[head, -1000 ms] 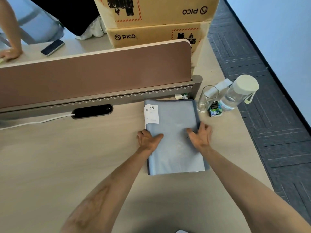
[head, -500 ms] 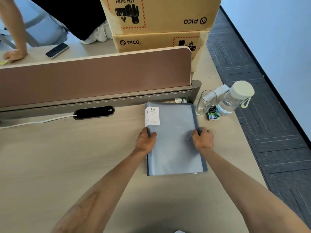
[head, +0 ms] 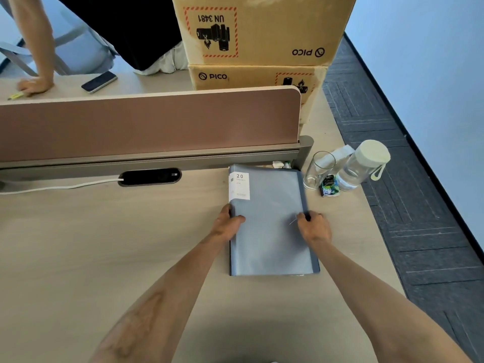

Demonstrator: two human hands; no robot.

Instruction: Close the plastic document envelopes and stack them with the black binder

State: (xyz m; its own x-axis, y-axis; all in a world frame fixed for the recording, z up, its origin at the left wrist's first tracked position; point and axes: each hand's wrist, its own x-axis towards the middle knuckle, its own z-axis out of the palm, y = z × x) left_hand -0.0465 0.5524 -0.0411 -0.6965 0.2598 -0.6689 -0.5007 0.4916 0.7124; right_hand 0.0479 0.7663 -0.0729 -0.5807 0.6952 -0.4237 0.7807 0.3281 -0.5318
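Note:
A grey-blue plastic document folder [head: 269, 231] with a white "20" label at its top left lies flat on the wooden desk [head: 104, 244], on top of a stack whose dark edges show at the left and bottom. My left hand [head: 226, 224] grips the stack's left edge, thumb on top. My right hand [head: 313, 227] grips the right edge, fingers curled around it. What lies under the top folder is hidden.
A brown desk divider [head: 149, 124] stands behind the stack, with a black cable port [head: 149, 176] and white cable. An empty glass [head: 318, 170], a small packet [head: 328, 186] and a water bottle [head: 362, 166] stand at right near the desk edge. Cardboard boxes [head: 256, 35] and another person's hand [head: 34, 85] lie beyond.
Both hands slid from lying flat on the folder's top outward to its left and right edges and closed around them. The stack has stayed in place.

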